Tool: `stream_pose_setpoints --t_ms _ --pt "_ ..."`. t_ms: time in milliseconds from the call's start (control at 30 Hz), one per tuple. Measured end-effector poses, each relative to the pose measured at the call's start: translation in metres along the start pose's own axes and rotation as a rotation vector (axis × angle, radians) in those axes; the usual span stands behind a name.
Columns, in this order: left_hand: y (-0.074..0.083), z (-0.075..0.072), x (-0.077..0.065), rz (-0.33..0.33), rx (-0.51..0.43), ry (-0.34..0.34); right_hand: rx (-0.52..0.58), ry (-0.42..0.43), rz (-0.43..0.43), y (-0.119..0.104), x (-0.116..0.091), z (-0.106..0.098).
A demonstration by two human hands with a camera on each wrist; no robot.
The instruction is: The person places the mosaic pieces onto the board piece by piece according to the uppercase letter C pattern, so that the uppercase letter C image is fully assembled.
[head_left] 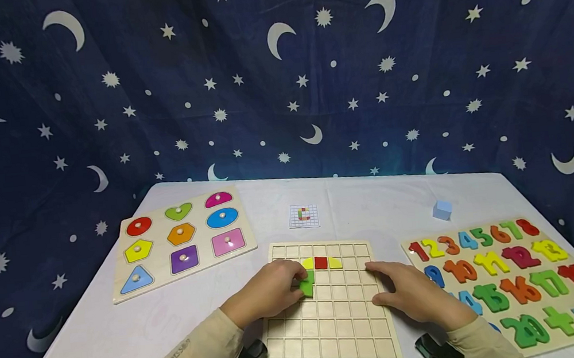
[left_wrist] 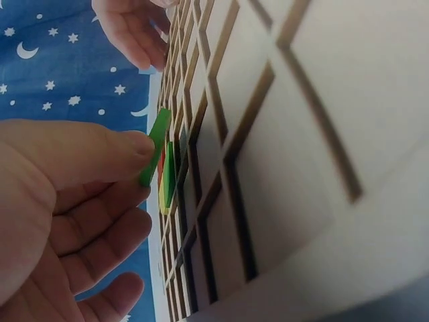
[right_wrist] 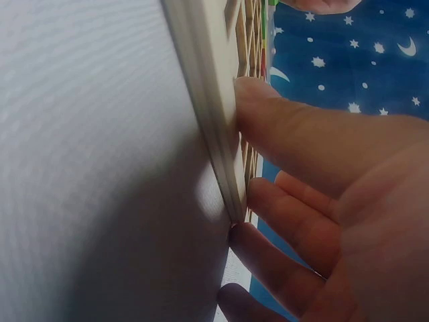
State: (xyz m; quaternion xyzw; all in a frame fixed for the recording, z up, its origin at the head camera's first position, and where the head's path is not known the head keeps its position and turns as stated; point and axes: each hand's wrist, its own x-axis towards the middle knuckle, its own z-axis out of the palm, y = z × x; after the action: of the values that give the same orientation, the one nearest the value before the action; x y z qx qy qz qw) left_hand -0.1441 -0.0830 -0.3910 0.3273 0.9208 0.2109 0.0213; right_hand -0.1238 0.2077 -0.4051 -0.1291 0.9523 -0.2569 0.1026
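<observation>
A wooden grid board (head_left: 352,314) lies in front of me. Between thumb and fingers, my left hand (head_left: 271,289) pinches a green tile (left_wrist: 158,149), tilted close over the left side of the grid. Another green tile (left_wrist: 169,176) sits in a cell beside it, partly hidden by the hand in the head view. In one row above are a red square tile (head_left: 321,263) and a yellow rounded tile (head_left: 335,263) to its right, with a second yellow tile (head_left: 308,264) to its left. My right hand (head_left: 409,289) rests its thumb and fingertips along the board's right edge.
Behind the board lies a small pattern card (head_left: 303,216). A knobbed shape puzzle (head_left: 162,280) is at the left, a number puzzle (head_left: 533,305) at the right beside my right forearm. A blue cube (head_left: 442,210) stands at the back right.
</observation>
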Motion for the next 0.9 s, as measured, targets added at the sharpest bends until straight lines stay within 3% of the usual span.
stream_pose_setpoints --t_ms 900 --pt "-0.0016 0.0060 0.0050 0.009 0.006 -0.046 0.003 -0.007 -0.004 0.0005 -0.0005 -0.0007"
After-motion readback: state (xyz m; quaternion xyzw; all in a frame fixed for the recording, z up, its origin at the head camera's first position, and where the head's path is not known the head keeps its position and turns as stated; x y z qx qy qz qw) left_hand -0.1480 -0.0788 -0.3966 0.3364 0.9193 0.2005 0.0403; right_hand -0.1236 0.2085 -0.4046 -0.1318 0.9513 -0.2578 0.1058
